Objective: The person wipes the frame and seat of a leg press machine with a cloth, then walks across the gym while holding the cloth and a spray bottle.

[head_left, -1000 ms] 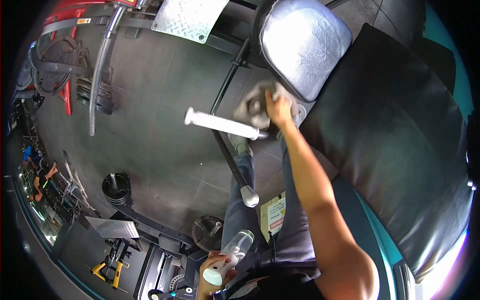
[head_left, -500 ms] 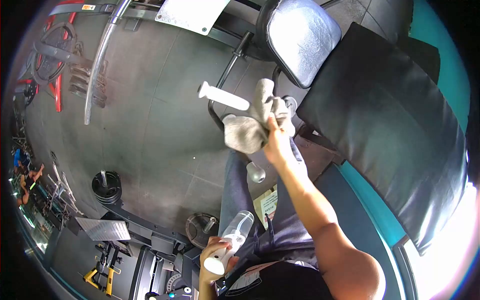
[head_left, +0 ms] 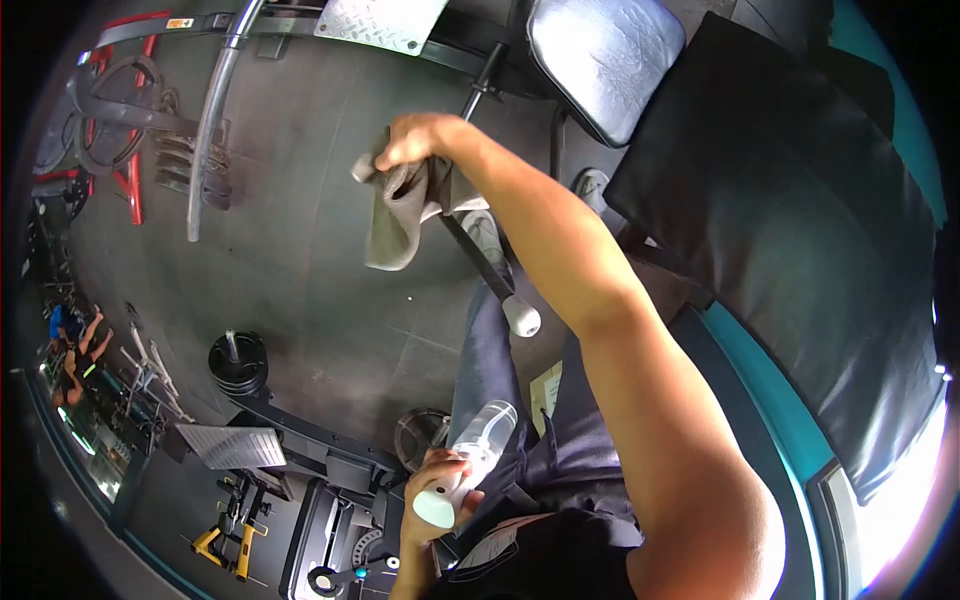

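Note:
My right hand (head_left: 415,140) is closed on a grey cloth (head_left: 395,225), which hangs in folds below the fingers. The cloth wraps or covers the pale handle that sits at the far end of a dark machine bar (head_left: 475,255); most of that handle is hidden. A rounded pale grip (head_left: 521,316) caps the bar's near end, above my legs. Low in the view, my left hand (head_left: 435,495) grips a spray bottle (head_left: 485,440) by its white part. The bottle's clear body points away from me and shows a thin tube inside.
A black padded seat (head_left: 605,65) and a large black pad (head_left: 780,240) stand to the right. A metal tread plate (head_left: 380,22) lies at the top. Weight plates (head_left: 238,362) and a curved steel bar (head_left: 212,130) are on the left. People (head_left: 75,350) appear far left.
My right hand has swung left and away from me with the cloth, from the bar's right side onto the pale handle. My left hand still holds the bottle in nearly the same place.

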Tool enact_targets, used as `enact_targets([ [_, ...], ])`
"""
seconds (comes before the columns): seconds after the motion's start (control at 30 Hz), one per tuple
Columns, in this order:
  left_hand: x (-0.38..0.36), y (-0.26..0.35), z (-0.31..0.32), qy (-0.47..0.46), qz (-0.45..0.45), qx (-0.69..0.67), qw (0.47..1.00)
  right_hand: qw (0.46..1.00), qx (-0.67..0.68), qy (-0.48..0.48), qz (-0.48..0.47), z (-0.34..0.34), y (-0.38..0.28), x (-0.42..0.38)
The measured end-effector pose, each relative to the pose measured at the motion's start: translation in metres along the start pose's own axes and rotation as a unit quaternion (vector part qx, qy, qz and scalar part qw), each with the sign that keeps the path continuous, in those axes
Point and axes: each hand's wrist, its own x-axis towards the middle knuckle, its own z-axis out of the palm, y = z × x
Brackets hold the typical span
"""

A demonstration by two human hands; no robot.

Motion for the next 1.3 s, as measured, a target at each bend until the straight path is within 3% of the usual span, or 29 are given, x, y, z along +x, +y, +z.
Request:
enact_targets([
  [0.07, -0.002, 0.003, 0.005, 0.003, 0.001, 0.009, 1.0, 0.975, -0.054, 0.214, 0.005, 0.032, -0.005, -0.022],
  [0.1, -0.002, 0.006, 0.007, 0.003, -0.002, 0.013, 1.0, 0.946, -0.159, 0.272, -0.08, 0.06, 0.013, -0.036],
  [0.13, 0.002, 0.008, 0.007, 0.0, 0.002, 0.017, 1.0, 0.852, -0.294, 0.373, -0.22, 0.082, 0.04, -0.044],
  [0.17, 0.003, 0.009, 0.009, 0.0, -0.008, 0.011, 1.0, 0.911, -0.116, 0.37, -0.141, 0.091, 0.054, -0.054],
  [0.23, 0.001, 0.013, 0.009, 0.004, -0.028, 0.001, 1.0, 0.85, -0.236, 0.424, -0.204, 0.102, 0.114, -0.072],
  [0.27, 0.001, 0.013, 0.008, 0.003, -0.018, 0.006, 1.0, 0.861, -0.229, 0.411, -0.193, 0.096, 0.135, -0.097],
  [0.3, 0.001, 0.011, 0.008, 0.001, -0.008, 0.008, 1.0, 0.924, -0.182, 0.296, -0.161, 0.086, 0.158, -0.124],
  [0.33, 0.003, 0.011, 0.008, 0.0, 0.006, 0.008, 1.0, 0.891, -0.117, 0.359, -0.253, 0.087, 0.192, -0.138],
  [0.37, 0.005, 0.012, 0.007, -0.008, 0.012, 0.012, 1.0, 0.858, -0.198, 0.36, -0.308, 0.087, 0.231, -0.146],
  [0.4, 0.009, 0.013, 0.006, -0.013, 0.02, 0.016, 1.0, 0.905, -0.212, 0.316, -0.19, 0.093, 0.241, -0.154],
  [0.47, 0.015, 0.019, 0.004, -0.021, 0.029, 0.023, 0.999, 0.916, -0.056, 0.338, -0.209, 0.098, 0.246, -0.16],
  [0.5, 0.017, 0.024, 0.004, -0.025, 0.03, 0.027, 0.999, 0.914, 0.26, 0.304, -0.066, 0.106, 0.246, -0.15],
  [0.53, 0.021, 0.027, 0.005, -0.027, 0.034, 0.032, 0.999, 0.885, 0.349, 0.308, -0.005, 0.112, 0.246, -0.132],
  [0.6, 0.03, 0.035, 0.006, -0.02, 0.033, 0.041, 0.998, 0.899, 0.165, 0.403, 0.046, 0.092, 0.221, -0.107],
  [0.67, 0.045, 0.043, 0.012, -0.017, 0.02, 0.035, 0.999, 0.892, 0.102, 0.411, 0.159, 0.072, 0.212, -0.071],
  [0.7, 0.051, 0.047, 0.017, -0.016, 0.003, 0.026, 1.0, 0.898, 0.092, 0.383, 0.197, 0.063, 0.216, -0.058],
  [0.83, 0.085, 0.057, 0.043, -0.021, -0.028, 0.03, 0.999, 0.933, 0.069, 0.293, 0.196, 0.032, 0.255, -0.011],
  [0.93, 0.112, 0.079, 0.065, -0.057, -0.068, 0.065, 0.994, 0.954, 0.118, 0.219, 0.17, 0.051, 0.238, -0.068],
  [1.0, 0.132, 0.091, 0.078, -0.055, -0.079, 0.034, 0.995, 0.911, 0.371, 0.058, 0.171, 0.086, 0.261, -0.109],
  [1.03, 0.145, 0.101, 0.084, -0.073, -0.074, 0.038, 0.994, 0.885, 0.447, 0.045, 0.128, 0.021, 0.219, -0.167],
  [1.07, 0.157, 0.105, 0.089, -0.087, -0.089, 0.035, 0.992, 0.848, 0.492, 0.068, 0.184, 0.027, 0.234, -0.186],
  [1.1, 0.165, 0.108, 0.093, -0.098, -0.106, 0.031, 0.989, 0.834, 0.511, 0.064, 0.199, -0.031, 0.221, -0.22],
  [1.13, 0.173, 0.113, 0.098, -0.109, -0.124, 0.026, 0.986, 0.812, 0.511, 0.227, 0.166, -0.072, 0.206, -0.242],
  [1.17, 0.181, 0.114, 0.101, -0.121, -0.127, 0.023, 0.984, 0.728, 0.604, 0.273, 0.173, -0.106, 0.207, -0.251],
  [1.2, 0.188, 0.117, 0.105, -0.117, -0.119, 0.03, 0.986, 0.683, 0.653, 0.32, 0.07, -0.146, 0.206, -0.256],
  [1.23, 0.194, 0.122, 0.111, -0.113, -0.11, 0.037, 0.987, 0.685, 0.647, 0.334, 0.014, -0.191, 0.197, -0.249],
  [1.3, 0.208, 0.131, 0.118, -0.114, -0.114, 0.046, 0.986, 0.811, 0.445, 0.359, -0.127, -0.272, 0.179, -0.189],
])
